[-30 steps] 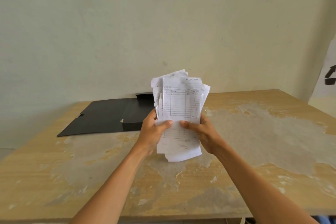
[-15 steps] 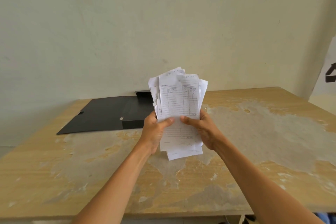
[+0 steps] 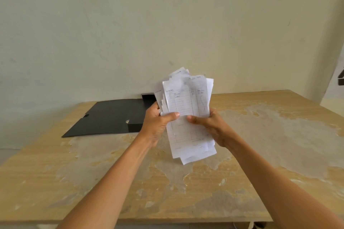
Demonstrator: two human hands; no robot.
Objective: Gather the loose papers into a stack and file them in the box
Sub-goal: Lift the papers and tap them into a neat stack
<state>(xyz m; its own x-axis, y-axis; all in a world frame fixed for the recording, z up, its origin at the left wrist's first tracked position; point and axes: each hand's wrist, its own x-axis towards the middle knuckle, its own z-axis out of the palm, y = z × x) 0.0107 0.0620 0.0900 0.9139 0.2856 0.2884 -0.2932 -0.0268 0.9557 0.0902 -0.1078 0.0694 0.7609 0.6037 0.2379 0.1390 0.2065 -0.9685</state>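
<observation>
A loose bundle of white papers (image 3: pixel 186 102) with ruled forms and handwriting stands upright above the table, its edges uneven. My left hand (image 3: pixel 156 123) grips its left side with the thumb across the front sheet. My right hand (image 3: pixel 210 126) grips the right side the same way. The bundle's lower edge hangs just above the tabletop. Behind my left hand lies the black file box (image 3: pixel 111 117), opened flat with its lid spread to the left; its right part is hidden by the papers and my hand.
The worn wooden table (image 3: pixel 270 135) has patchy grey, peeling areas and stands against a pale wall. At the far right edge hangs a white sheet with a black mark (image 3: pixel 339 80). The table's front edge runs along the bottom of the view.
Both hands have lifted the bundle slightly and tilted it; the sheets have shifted a little against each other. The box has not moved.
</observation>
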